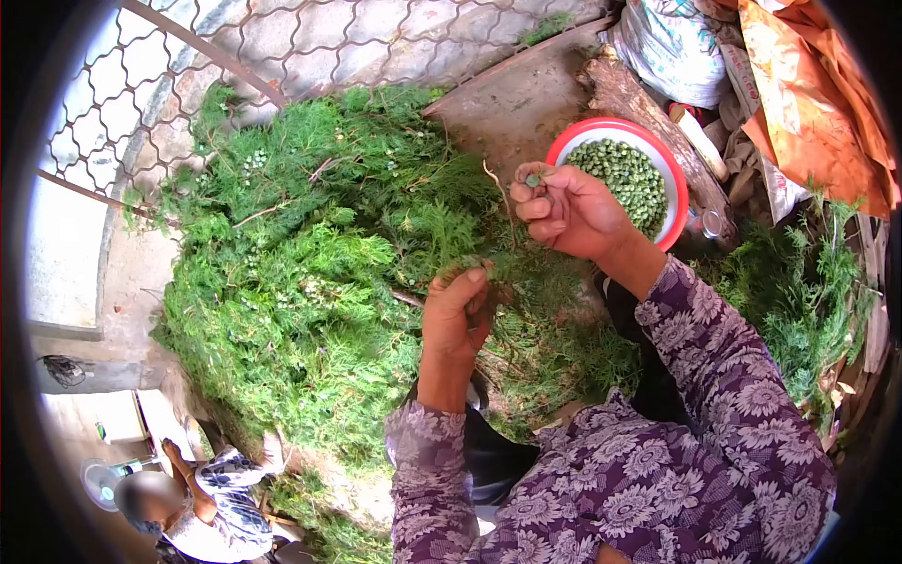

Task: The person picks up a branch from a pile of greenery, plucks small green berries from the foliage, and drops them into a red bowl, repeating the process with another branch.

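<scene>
My left hand [455, 308] is closed around a green conifer sprig [496, 274], its thumb pressed along the top. My right hand [581, 211] has curled fingers and pinches a small green cone [534, 180] at the fingertips. Just behind that hand stands a white basin with a red rim [680, 183], and my wrist hides part of it. Many small green cones [617, 167] fill the basin. A big heap of cut conifer branches [310, 244] spreads in front of and to the left of my left hand, with bluish cones on some twigs.
A wire mesh fence [357, 42] runs along the back. Beside the basin lie a log [648, 108], a white sack [672, 52] and orange sheeting [808, 94]. More branches [799, 291] are at the right. Another person [221, 508] sits at the lower left.
</scene>
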A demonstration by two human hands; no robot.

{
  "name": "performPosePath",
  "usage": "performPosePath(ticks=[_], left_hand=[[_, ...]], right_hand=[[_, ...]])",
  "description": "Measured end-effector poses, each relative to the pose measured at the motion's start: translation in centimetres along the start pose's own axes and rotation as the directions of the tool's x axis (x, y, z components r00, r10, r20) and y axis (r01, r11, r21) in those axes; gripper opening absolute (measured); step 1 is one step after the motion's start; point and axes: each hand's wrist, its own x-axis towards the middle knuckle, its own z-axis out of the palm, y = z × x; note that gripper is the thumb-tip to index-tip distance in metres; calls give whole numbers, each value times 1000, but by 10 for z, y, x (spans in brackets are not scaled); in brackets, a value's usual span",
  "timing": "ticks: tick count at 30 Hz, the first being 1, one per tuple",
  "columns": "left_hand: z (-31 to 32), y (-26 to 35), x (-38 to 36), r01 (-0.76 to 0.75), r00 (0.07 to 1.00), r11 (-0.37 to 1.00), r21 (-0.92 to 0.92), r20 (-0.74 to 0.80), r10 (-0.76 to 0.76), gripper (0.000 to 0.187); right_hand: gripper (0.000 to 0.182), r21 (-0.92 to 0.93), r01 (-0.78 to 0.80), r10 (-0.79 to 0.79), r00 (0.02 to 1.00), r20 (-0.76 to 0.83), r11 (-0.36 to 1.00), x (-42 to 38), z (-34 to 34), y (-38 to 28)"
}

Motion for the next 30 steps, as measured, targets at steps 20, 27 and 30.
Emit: performPosePath(ticks=[20,27,30], left_hand=[[5,-9,10,-69,980,987,148,-176,95,8],[1,-4,4,-31,995,999,20,-99,33,4],[-6,-2,6,-12,995,1000,-5,-95,11,3]], right_hand=[[24,-889,-210,-1,973,-231,408,-3,14,26],[15,-607,-304,251,952,-173,734,-3,-4,25],[10,-478,-235,244,969,-45,846,-5,11,18]])
